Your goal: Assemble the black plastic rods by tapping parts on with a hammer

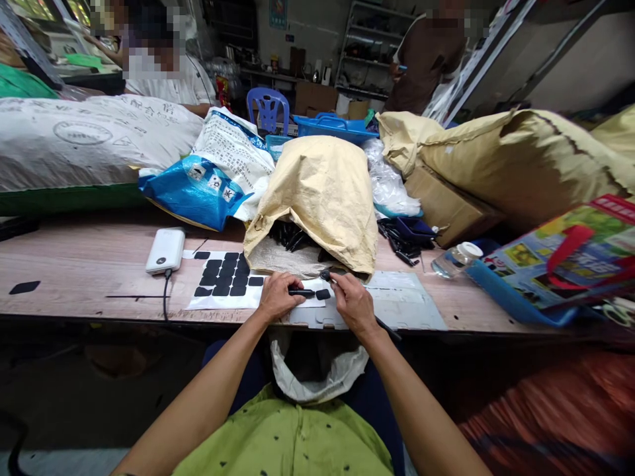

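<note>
My left hand [278, 297] is closed around a black pen-like tube [303, 293] that points to the right, low over the table's front edge. My right hand [353, 299] pinches a small dark piece [325, 274] between thumb and fingers; its kind is too small to make out. Between the hands lies a black rounded patch [322, 295] at the end of a white sheet [198, 303]. More black rounded patches [225, 274] sit in rows on that sheet, left of my left hand. Just beyond my hands, a tan sack [322, 185] gapes toward me with black tubes [290, 236] inside.
A white power bank [166, 250] with a cable lies left. Right are loose black parts [399, 241], a lidded bottle [456, 258] and a blue tray [516, 297]. An open white sack [317, 383] hangs at my lap. Two people [171, 79] are across the table.
</note>
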A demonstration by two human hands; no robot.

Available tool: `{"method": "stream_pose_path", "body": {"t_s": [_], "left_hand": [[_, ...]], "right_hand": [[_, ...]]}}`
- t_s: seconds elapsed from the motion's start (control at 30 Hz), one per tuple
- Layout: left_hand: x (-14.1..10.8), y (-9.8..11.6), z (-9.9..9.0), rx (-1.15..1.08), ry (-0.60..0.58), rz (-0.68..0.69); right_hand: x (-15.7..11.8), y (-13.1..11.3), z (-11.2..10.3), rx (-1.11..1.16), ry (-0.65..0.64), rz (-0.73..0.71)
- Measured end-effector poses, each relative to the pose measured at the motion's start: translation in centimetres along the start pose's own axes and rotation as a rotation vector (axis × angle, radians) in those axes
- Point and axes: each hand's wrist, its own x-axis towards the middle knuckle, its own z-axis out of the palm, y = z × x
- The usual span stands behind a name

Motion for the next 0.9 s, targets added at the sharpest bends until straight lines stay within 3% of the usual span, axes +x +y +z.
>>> {"method": "stream_pose_path", "body": {"t_s": [0.27,0.77,0.9], "left_hand": [[0.1,-0.2,0.0,0.006,-0.018,0.0],[0.0,0.1,-0.4,0.028,-0.02,0.009],[-1.1,1.3,-1.3,-0.033,-0.044,0.11]], "right_hand": [[0.3,4.1,1.7,-0.146,-0.022,-0.068],[-0.2,4.0,2.1,-0.224,-0.015,-0.057],[-0.2,4.0,2.1,-0.217,-0.014,-0.057]]}}
